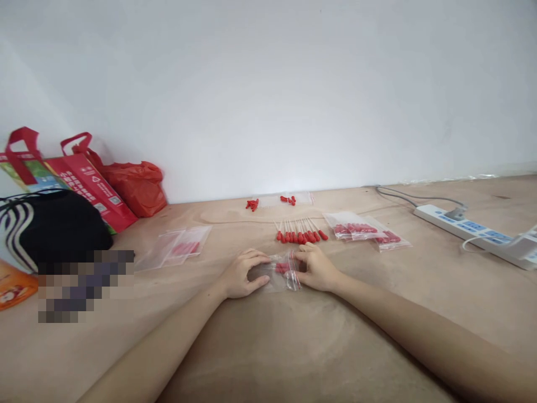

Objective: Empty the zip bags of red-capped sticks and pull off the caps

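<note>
I press left hand (240,274) and right hand (315,267) fingers on bag (280,273) | filled bags (364,230) done | row of sticks (300,232) left

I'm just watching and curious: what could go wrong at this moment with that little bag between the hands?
The small clear bag, pressed flat by the left hand and right hand, may not seal, spilling its red pieces. A sleeveless forearm sweep could scatter the red-tipped sticks lying loose just beyond.

White print runs along the side of the red shopping bag (90,187) at the wall, but it is too small to read.
</note>
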### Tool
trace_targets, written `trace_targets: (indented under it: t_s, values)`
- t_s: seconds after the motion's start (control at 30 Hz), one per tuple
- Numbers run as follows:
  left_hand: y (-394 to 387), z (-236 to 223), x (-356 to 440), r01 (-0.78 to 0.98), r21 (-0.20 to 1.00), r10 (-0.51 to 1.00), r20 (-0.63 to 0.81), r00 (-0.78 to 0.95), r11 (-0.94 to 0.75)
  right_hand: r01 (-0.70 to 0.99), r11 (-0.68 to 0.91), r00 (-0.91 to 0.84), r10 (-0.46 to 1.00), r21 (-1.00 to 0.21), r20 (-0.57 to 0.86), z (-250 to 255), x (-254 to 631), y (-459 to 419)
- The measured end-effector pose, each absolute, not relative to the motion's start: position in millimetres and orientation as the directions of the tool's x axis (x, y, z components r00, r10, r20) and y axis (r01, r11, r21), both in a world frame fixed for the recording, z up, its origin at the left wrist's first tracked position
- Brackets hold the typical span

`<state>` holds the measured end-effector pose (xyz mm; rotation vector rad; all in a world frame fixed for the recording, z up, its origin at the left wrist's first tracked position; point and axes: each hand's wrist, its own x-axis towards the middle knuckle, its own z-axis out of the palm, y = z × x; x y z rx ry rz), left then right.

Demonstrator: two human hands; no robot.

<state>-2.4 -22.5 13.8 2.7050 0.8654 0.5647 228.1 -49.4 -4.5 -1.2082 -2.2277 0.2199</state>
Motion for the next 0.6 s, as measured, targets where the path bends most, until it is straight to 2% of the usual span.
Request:
trace_targets:
  t_s: [0.1, 0.17, 0.33, 0.47, 0.6]
  values:
    - [-23.4, 13.4, -1.9, 0.517, 0.361, 0.609, 0.213, 0.764, -0.776, 0.745, 0.555, -0.427, 0.823, -0.371, 0.374, -5.6, 225.3, -48.2]
    - [-24.3, 14.2, -1.6, 0.55, 0.35, 0.626, 0.154, 0.764, -0.758, 0.724, 0.566, -0.434, 0.818, -0.394, 0.377, -5.7, 225.6, -48.9]
    - [-25.5, 16.6, -0.8, 0.598, 0.309, 0.641, 0.053, 0.766, -0.74, 0.633, 0.514, -0.348, 0.857, -0.578, 0.381, -0.1, 227.6, -54.9]
    - [-24.5, 15.4, -1.3, 0.603, 0.299, 0.643, 0.047, 0.765, -0.739, 0.519, 0.452, -0.356, 0.886, -0.726, 0.297, 1.4, 225.6, -58.1]
    - [-23.4, 14.5, -1.6, 0.59, 0.302, 0.631, 0.053, 0.774, -0.749, 0.443, 0.386, -0.365, 0.902, -0.81, 0.23, -4.9, 222.7, -57.5]
